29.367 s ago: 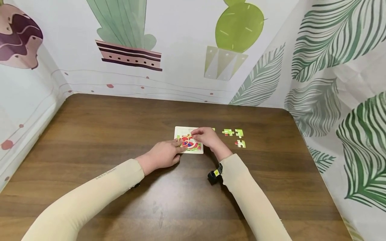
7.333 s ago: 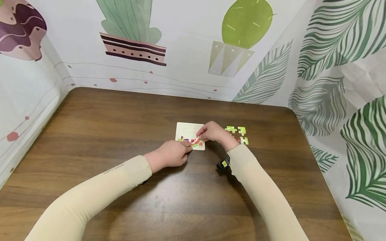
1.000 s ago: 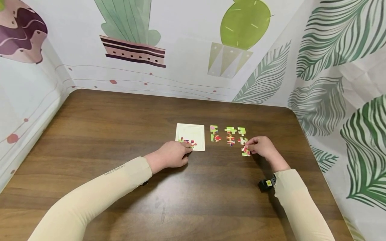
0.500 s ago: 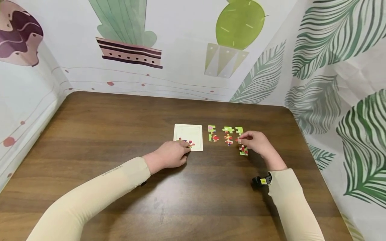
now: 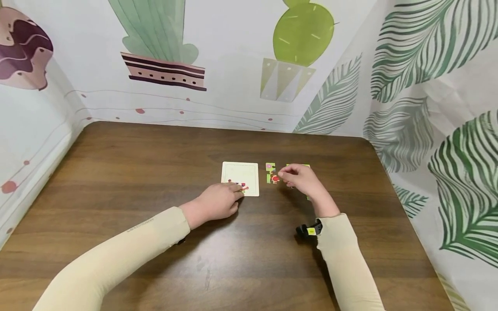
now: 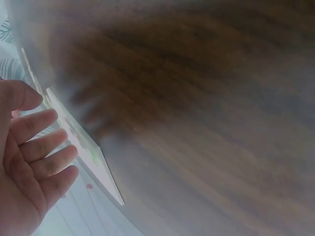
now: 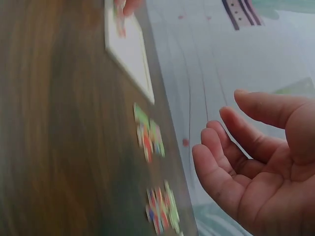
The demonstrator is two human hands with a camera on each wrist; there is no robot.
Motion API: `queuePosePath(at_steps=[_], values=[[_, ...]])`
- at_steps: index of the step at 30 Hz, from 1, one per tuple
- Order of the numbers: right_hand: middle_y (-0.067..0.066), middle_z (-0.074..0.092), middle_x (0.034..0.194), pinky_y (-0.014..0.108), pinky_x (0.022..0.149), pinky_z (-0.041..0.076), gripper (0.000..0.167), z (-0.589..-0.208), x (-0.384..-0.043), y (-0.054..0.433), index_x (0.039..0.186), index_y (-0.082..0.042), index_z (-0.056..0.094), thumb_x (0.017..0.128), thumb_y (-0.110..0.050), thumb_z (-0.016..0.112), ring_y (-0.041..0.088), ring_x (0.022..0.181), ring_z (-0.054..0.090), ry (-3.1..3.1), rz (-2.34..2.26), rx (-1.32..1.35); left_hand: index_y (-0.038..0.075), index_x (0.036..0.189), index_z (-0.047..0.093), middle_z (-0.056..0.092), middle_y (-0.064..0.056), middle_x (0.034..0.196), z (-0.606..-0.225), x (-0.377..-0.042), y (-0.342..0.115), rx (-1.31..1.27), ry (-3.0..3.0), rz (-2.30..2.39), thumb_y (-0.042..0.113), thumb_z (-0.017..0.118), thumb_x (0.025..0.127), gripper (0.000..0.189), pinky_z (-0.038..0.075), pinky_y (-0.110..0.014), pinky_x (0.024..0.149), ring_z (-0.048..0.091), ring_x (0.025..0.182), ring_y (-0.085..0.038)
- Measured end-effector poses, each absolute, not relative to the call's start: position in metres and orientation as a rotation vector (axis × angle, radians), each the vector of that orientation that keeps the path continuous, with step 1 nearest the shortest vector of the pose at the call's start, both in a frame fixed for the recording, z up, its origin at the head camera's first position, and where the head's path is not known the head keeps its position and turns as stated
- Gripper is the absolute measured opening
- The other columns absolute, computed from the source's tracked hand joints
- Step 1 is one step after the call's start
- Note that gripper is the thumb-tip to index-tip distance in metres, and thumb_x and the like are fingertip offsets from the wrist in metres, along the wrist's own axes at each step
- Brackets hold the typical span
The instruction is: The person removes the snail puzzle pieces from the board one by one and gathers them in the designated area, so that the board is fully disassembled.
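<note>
My left hand (image 5: 215,201) rests its extended fingers on the jigsaw pieces (image 5: 246,188) at the lower edge of a pale square puzzle tray (image 5: 245,171). Most of the tray's bed is bare. My right hand (image 5: 305,179) hovers over loose pieces to the right, thumb and forefinger near each other. Nothing is visible between its loosely bent fingers in the right wrist view. Left of those fingertips lie a green piece with a pink spot (image 5: 270,166) and a red and green piece (image 5: 275,178). Beneath my right hand, other pieces are mostly hidden; some colourful ones (image 7: 160,209) show blurred in the right wrist view.
The brown wooden table (image 5: 163,160) extends around the tray on every side. Behind it hangs a white backdrop (image 5: 229,52) printed with cacti and leaves. Both forearms wear cream sleeves, and a black wrist camera (image 5: 307,231) sits under the right wrist.
Over the last second my right hand has moved left from the rightmost loose pieces; my left hand stays on the tray. Compared with the oldest frame, fewer pieces fill the tray and more lie outside.
</note>
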State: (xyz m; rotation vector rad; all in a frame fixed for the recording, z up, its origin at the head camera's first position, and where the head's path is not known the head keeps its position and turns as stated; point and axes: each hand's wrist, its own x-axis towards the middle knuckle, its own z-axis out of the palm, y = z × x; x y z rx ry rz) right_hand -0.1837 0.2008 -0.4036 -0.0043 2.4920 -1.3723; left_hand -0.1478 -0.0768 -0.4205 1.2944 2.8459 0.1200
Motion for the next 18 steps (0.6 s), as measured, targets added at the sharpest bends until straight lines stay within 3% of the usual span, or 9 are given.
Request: queuePosePath(at_steps=[5,11,18], values=[[0.027,0.069,0.117,0.037,0.093,0.061,0.033,-0.41,-0.184,0.177,0.123,0.011,0.064,0.101,-0.013,0.061,0.02,0.096,0.071,2.41,-1.501,0.004,0.003,0.12,0.073,0.071,-0.013,0.13,-0.42,-0.144,-0.087,1.264,2.871,0.138,0.016,0.064,0.093,0.031,0.052,-0.041,0.109,0.067,0.126,-0.03],[0.031,0.063,0.133,0.044,0.103,0.057,0.034,-0.416,-0.181,0.151,0.128,0.013,0.061,0.102,-0.009,0.057,0.038,0.119,0.069,2.299,-1.585,0.003,0.003,0.125,0.072,0.069,-0.016,0.135,-0.42,-0.142,-0.1,1.197,2.874,0.122,0.019,0.064,0.094,0.035,0.053,-0.043,0.108,0.066,0.128,-0.03],[0.03,0.067,0.126,0.043,0.101,0.058,0.033,-0.422,-0.182,0.132,0.127,0.011,0.064,0.103,-0.01,0.058,0.037,0.116,0.071,2.277,-1.577,0.005,0.002,0.125,0.072,0.068,-0.017,0.137,-0.423,-0.144,-0.104,1.205,2.875,0.123,0.018,0.064,0.094,0.036,0.053,-0.042,0.108,0.066,0.129,-0.03]])
